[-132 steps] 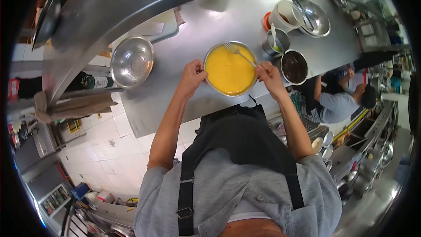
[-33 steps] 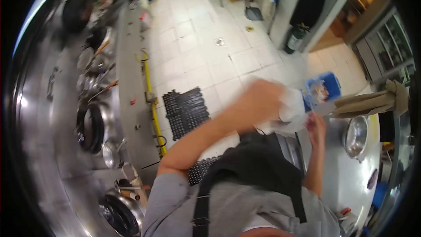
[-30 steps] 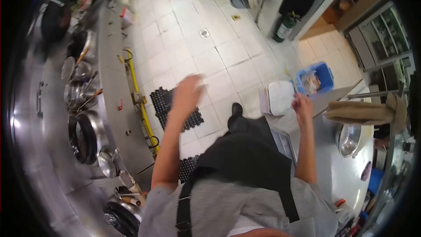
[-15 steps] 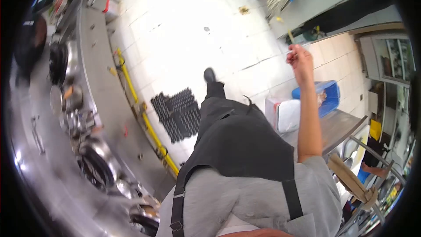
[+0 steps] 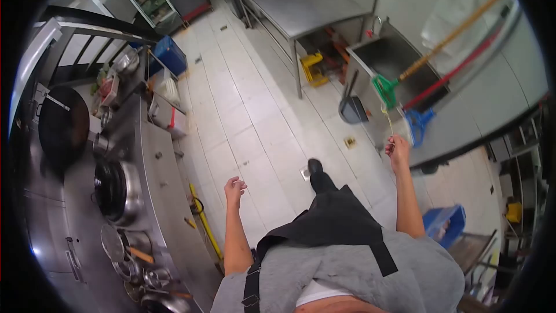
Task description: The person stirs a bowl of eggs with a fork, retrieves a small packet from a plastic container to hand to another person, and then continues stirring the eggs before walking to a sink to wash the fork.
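Note:
My right hand (image 5: pixel 397 149) is raised ahead of me on the right, its fingers pinched on a thin yellowish stick-like thing (image 5: pixel 389 120). The thing points away from me; its exact kind is too small to make out. Behind its far end is the green mop clamp (image 5: pixel 385 90) on a wooden pole. My left hand (image 5: pixel 234 190) hangs over the floor on the left, fingers loosely bent and apart, with nothing visible in it.
A steel counter (image 5: pixel 168 197) with pots and a wok (image 5: pixel 63 124) runs along the left. Ahead stand a steel table (image 5: pixel 313 8), a sink (image 5: pixel 399 52), a dustpan (image 5: pixel 352 110) and a blue mop head (image 5: pixel 418 126). A blue crate (image 5: pixel 449 223) sits right.
I have walked forward: the black mat has left view and the sink and steel table have come in. My left hand has come into view. My right hand still grips the yellowish thing.

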The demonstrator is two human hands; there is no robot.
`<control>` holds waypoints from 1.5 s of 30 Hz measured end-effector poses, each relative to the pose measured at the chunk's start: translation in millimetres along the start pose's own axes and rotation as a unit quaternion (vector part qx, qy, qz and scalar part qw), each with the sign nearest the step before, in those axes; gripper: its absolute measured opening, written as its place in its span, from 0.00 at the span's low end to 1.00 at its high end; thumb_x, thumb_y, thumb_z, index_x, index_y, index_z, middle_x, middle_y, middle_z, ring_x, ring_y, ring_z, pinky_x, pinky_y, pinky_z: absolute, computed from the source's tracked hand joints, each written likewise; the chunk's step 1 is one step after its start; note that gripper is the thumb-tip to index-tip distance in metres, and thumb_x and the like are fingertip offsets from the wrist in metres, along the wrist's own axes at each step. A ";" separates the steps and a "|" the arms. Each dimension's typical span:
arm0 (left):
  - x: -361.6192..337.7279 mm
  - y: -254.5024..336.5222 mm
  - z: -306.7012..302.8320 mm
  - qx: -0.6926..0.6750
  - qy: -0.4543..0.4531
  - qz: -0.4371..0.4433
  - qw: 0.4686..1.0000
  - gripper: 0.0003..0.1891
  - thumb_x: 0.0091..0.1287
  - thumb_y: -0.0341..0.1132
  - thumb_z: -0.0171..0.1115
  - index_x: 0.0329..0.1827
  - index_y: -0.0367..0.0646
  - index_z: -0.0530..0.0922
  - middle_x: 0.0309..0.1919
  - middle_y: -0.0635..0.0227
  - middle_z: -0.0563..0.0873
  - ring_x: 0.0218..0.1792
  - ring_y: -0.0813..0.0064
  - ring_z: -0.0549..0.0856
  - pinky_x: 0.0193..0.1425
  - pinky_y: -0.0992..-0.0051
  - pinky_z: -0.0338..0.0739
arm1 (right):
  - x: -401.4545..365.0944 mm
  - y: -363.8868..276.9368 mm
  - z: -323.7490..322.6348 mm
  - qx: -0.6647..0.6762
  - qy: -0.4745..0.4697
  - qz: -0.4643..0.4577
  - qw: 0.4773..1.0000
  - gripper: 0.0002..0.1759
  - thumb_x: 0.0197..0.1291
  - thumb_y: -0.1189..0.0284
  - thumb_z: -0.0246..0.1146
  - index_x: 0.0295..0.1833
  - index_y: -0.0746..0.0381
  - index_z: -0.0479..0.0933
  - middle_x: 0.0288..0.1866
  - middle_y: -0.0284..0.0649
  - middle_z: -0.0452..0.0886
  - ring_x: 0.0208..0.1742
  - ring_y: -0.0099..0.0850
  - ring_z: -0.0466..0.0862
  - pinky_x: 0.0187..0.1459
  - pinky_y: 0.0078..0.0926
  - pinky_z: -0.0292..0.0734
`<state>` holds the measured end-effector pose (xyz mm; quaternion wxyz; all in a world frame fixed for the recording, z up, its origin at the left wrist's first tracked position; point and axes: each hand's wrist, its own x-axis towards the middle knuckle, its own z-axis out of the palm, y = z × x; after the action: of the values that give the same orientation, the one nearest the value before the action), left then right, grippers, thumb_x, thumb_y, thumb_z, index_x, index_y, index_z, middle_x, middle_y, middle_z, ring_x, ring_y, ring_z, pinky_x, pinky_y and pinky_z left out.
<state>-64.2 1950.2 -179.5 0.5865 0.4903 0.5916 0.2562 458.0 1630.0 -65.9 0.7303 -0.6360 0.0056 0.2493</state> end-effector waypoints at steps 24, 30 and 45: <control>443.1 57.6 -67.2 0.140 -0.117 -0.125 0.975 0.15 0.74 0.40 0.54 0.34 0.40 0.83 0.31 0.66 0.88 0.30 0.75 0.85 0.31 0.74 0.78 | 441.7 -49.4 608.3 -0.001 -0.038 -0.046 0.998 0.16 0.73 0.63 0.57 0.30 0.57 0.71 0.35 0.34 0.79 0.25 0.22 0.76 0.26 0.22 0.73; 748.7 360.8 -57.4 0.014 -0.032 0.009 0.999 0.17 0.75 0.44 0.58 0.58 0.40 0.76 0.41 0.63 0.85 0.38 0.75 0.85 0.39 0.77 0.78 | 491.0 -95.1 705.2 0.033 -0.018 -0.061 0.997 0.15 0.72 0.65 0.57 0.32 0.60 0.73 0.34 0.35 0.79 0.25 0.24 0.77 0.27 0.22 0.73; 939.5 651.9 113.0 -0.085 -0.251 -0.053 0.963 0.14 0.72 0.35 0.62 0.58 0.40 0.78 0.44 0.61 0.88 0.43 0.68 0.89 0.48 0.70 0.83 | 788.4 -119.3 1040.0 0.057 -0.041 -0.028 0.997 0.15 0.72 0.64 0.57 0.31 0.59 0.75 0.30 0.33 0.80 0.24 0.21 0.76 0.25 0.21 0.71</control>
<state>383.4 2999.8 -43.2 0.7682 0.4555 0.4267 0.1427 871.3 2872.5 -13.3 0.7714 -0.5829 -0.0277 0.2538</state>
